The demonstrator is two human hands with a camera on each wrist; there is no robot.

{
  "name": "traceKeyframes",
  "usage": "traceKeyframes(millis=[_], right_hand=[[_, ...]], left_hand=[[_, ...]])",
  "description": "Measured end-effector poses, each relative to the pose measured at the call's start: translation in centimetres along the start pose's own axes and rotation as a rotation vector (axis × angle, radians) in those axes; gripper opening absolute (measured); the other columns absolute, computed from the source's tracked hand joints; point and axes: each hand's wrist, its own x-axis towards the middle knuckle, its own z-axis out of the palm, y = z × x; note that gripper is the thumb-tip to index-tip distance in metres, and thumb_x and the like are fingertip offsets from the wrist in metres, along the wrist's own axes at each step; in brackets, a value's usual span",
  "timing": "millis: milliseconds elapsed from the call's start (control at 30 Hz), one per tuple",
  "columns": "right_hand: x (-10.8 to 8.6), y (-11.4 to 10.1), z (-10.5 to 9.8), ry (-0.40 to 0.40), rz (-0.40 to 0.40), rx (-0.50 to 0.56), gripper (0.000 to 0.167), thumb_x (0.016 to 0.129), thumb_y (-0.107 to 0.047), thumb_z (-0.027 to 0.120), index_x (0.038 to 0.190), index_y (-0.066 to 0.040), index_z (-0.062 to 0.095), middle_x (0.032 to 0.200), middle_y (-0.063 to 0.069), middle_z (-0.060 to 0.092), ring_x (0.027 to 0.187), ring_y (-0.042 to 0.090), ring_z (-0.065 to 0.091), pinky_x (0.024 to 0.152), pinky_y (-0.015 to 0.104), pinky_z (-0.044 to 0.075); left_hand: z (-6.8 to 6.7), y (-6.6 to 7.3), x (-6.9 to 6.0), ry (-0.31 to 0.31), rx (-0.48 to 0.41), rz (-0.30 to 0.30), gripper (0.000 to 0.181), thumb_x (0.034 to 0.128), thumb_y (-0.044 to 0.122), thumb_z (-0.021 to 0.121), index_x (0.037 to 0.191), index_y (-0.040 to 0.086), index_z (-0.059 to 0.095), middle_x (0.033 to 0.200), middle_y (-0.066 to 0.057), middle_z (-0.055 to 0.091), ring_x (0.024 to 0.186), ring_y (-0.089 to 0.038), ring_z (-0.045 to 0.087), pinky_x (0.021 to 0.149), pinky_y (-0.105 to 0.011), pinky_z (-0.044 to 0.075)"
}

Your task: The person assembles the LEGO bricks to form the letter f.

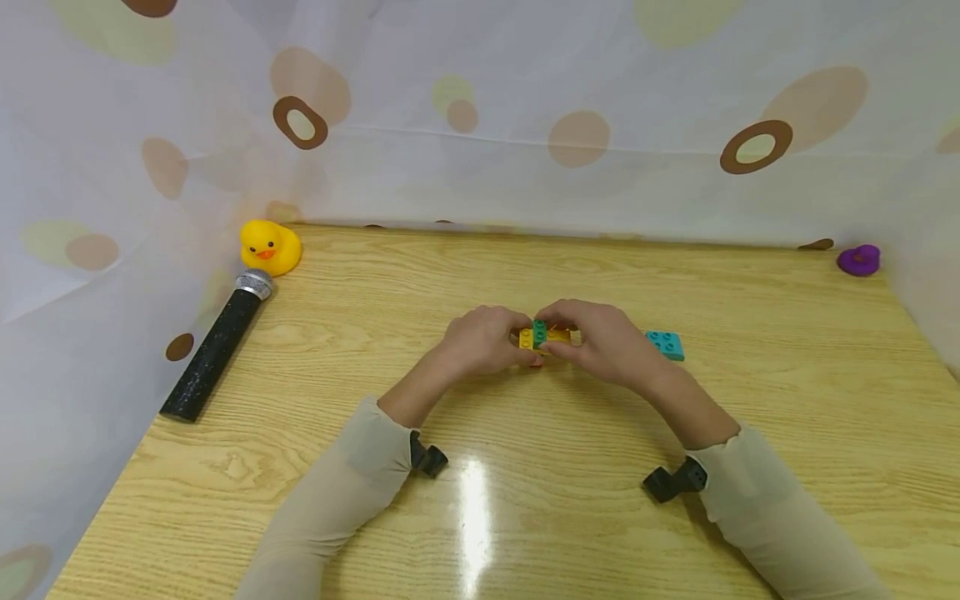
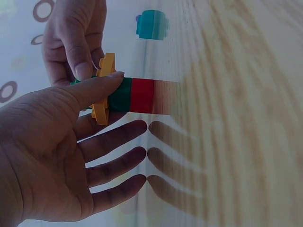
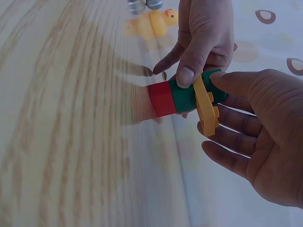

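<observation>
A small stack of toy building bricks stands upright on the table between both hands. A red brick (image 3: 162,99) is lowest, with a green brick (image 2: 120,98) on it. Across that lies a long yellow brick (image 3: 206,109), and a second green brick (image 1: 539,334) sits on top of the yellow one. My left hand (image 1: 486,340) pinches the lower green brick, its other fingers spread with tips by the tabletop. My right hand (image 1: 602,337) pinches the upper green brick between thumb and fingers. The fingers partly hide the yellow brick.
A turquoise brick (image 1: 667,344) lies just right of my right hand. At the left are a black microphone (image 1: 217,350) and a yellow rubber duck (image 1: 272,248). A small purple duck (image 1: 859,260) sits at the far right. Behind the table (image 1: 570,517) hangs a dotted curtain (image 1: 510,175).
</observation>
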Motion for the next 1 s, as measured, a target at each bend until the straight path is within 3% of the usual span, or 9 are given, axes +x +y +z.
traceKeyframes(millis=[1000], right_hand=[[-0.02,0.05,0.00,0.019,-0.011,-0.038,0.038,0.093,-0.023,0.075,0.127,-0.008,0.068,0.115,0.007,0.072,0.100,0.022,0.068,0.086,0.044,0.055]], left_hand=[[0.13,-0.07,0.06,-0.005,0.004,-0.006,0.046,0.0898,0.052,0.074,0.124,0.021,0.069,0.091,0.006,0.067,0.075,-0.014,0.059,0.059,-0.029,0.044]])
